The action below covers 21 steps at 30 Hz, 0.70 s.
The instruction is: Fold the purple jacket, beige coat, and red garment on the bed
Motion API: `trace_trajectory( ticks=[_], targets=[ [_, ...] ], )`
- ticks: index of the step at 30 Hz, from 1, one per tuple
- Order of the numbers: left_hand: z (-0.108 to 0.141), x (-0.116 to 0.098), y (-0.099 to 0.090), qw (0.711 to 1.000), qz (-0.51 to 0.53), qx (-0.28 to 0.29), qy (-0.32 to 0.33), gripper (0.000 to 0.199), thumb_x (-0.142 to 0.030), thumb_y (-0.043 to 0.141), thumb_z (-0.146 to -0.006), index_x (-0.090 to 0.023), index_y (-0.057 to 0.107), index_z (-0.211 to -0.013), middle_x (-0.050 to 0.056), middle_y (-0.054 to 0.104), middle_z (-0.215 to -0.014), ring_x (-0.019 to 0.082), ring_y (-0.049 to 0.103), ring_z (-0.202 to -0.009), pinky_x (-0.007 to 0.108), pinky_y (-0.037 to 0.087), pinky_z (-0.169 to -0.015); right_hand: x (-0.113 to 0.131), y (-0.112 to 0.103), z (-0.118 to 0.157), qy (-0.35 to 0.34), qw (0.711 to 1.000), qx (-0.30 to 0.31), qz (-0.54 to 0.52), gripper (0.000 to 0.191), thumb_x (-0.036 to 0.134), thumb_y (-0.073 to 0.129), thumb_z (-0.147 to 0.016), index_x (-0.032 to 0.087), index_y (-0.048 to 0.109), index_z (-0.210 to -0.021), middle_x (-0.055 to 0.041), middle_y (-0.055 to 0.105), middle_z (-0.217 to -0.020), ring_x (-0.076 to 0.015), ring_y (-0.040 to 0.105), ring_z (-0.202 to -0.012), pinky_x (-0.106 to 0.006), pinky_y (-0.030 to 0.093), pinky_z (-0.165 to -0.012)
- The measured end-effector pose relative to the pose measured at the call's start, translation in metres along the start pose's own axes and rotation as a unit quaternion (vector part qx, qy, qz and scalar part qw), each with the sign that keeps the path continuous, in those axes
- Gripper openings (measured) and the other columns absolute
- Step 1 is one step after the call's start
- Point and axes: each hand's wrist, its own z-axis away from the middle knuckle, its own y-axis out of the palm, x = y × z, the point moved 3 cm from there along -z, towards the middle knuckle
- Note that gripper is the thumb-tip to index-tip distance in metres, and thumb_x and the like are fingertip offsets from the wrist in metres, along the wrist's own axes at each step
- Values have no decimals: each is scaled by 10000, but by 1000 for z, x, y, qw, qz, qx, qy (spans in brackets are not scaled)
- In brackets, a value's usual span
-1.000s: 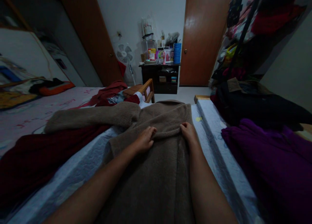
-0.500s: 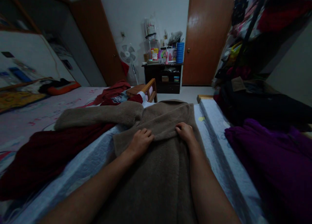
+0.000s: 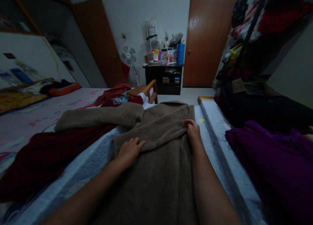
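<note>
A brown fleecy coat (image 3: 156, 179) lies spread on a pale blue mattress (image 3: 90, 156). One of its sleeves is folded across the upper part, while the other stretches out to the left over dark red cloth. My left hand (image 3: 129, 150) rests palm down on the folded sleeve near its cuff, fingers spread a little. Near the coat's right edge, my right hand (image 3: 192, 128) has its fingers curled at the sleeve's shoulder end; whether they pinch the fabric is hard to tell.
Dark red cloth (image 3: 46, 156) lies at the left, beside a pink patterned bed (image 3: 61, 104). Purple clothing (image 3: 271, 153) and a dark clothes pile (image 3: 264, 101) are at the right. Beyond the mattress stand a wooden rail (image 3: 149, 88), a fan (image 3: 129, 55) and a black cabinet (image 3: 158, 78).
My left hand has slid left and slightly nearer along the sleeve. My right hand has shifted right and a little farther away. The folded sleeve's lower edge has moved slightly nearer.
</note>
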Motion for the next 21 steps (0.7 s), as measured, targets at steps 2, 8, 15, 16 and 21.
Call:
trace_trajectory(
  ticks=[2,8,15,16,21],
  targets=[
    [5,2,-3,1000,-10,4,-10,644,-46,436,-813,-318,459,-1397,101,547,-1278,291,526,-1111,420,438,-857,-6,-4,-2,22,999,-34,9,520,124,319,-715,108,661,-1108,-100,706,-1063,-192,641,-993,-298,489,-902],
    [8,8,-25,998,-21,-55,-31,434,-86,384,-882,-259,631,-1194,93,631,-1154,290,539,-1057,421,433,-832,-8,5,2,-3,999,11,38,537,77,373,-672,145,671,-1113,-75,696,-1116,-181,623,-1055,-304,457,-976],
    [12,17,-49,988,11,-143,-57,507,-45,431,-807,-224,617,-1243,101,636,-1201,293,524,-1095,441,406,-915,-3,23,12,-61,975,98,189,455,84,400,-835,187,630,-1214,-78,538,-1403,-197,426,-1343,-374,300,-1139],
    [12,17,-45,992,34,-118,-44,513,-51,463,-781,-227,621,-1236,97,637,-1199,288,530,-1100,434,412,-919,-3,23,13,-64,967,107,222,446,110,405,-860,188,614,-1246,-84,515,-1426,-209,402,-1363,-386,298,-1141],
    [24,20,-23,980,185,-71,-26,430,-292,598,-781,-247,628,-1208,88,550,-1304,301,460,-1236,464,369,-1034,0,23,15,-57,947,118,294,447,186,408,-907,199,571,-1323,-73,465,-1475,-223,353,-1398,-381,302,-1134]
  ],
)
